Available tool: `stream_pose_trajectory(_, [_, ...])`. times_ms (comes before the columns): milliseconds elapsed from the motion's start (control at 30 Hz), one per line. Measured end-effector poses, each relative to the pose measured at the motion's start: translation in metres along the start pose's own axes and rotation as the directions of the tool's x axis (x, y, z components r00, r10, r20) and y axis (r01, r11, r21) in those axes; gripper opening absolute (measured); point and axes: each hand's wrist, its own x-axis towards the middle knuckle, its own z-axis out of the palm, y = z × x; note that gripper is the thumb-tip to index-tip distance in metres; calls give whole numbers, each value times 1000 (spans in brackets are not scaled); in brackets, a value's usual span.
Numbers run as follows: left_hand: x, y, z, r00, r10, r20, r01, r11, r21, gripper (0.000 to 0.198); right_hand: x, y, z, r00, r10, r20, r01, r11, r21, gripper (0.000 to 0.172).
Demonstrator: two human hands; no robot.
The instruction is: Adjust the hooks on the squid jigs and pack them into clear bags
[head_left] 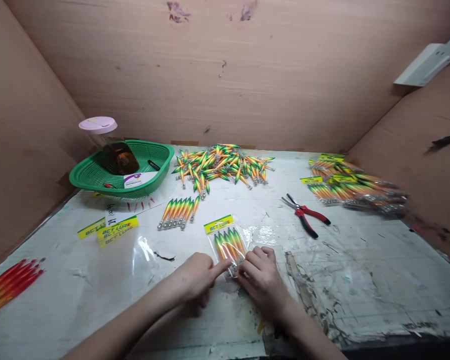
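Observation:
A clear packet of fishing lures [229, 243] with a yellow "BCT LURE" header lies on the table in front of me. Several green-to-orange lures sit side by side inside it. My left hand [197, 275] touches its lower end with one finger stretched across the plastic, while the other fingers curl under. At the lower right corner, my right hand [261, 280] grips the packet with bent fingertips. Just beyond is a short row of loose lures [178, 212]. Empty header bags [118, 231] lie to the left, their clear plastic reaching toward me.
A big pile of loose lures [221, 167] lies at the back. Filled packets [352, 187] are stacked at right, near red-handled pliers [306, 215]. A green basket [161, 172] holds a lidded jar [122, 157]. Red lures [13, 285] lie far left. Cardboard walls [225, 75] enclose the table.

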Motion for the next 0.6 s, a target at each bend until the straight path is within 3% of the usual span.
stream_pose_trajectory(33, [-7, 0, -1, 980, 112, -166, -97, 991, 94, 47, 0, 1, -1, 1000, 13, 10, -13, 1000, -1, 19])
stream_pose_trajectory(100, [-18, -3, -1, 847, 384, -367, -306, 918, 254, 33, -1, 5, -7, 998, 42, 44, -43, 999, 9, 11])
stream_pose_trajectory(167, [-18, -8, 3, 734, 593, -332, -504, 803, 320, 33, -1, 14, -15, 993, 72, 90, -74, 997, 23, 15])
stream_pose_trajectory(233, [-9, -15, 10, 674, 721, -158, -619, 669, 411, 54, 0, 26, -21, 987, 82, 140, -88, 995, 38, 24])
stream_pose_trajectory(333, [15, -27, 17, 661, 745, 89, -578, 430, 694, 70, 2, 42, -21, 979, 34, 203, -48, 997, 64, 25])
stream_pose_trajectory(433, [30, -35, 17, 664, 726, 176, -464, 216, 859, 66, 5, 48, -15, 974, -35, 226, 18, 997, 76, 17])
stream_pose_trajectory(500, [33, -36, 15, 645, 740, 190, -444, 160, 882, 65, 7, 46, -11, 974, -63, 219, 49, 996, 69, 15])
stream_pose_trajectory(600, [30, -33, 14, 635, 751, 183, -435, 151, 888, 63, 9, 40, -5, 976, -88, 200, 79, 996, 48, 13])
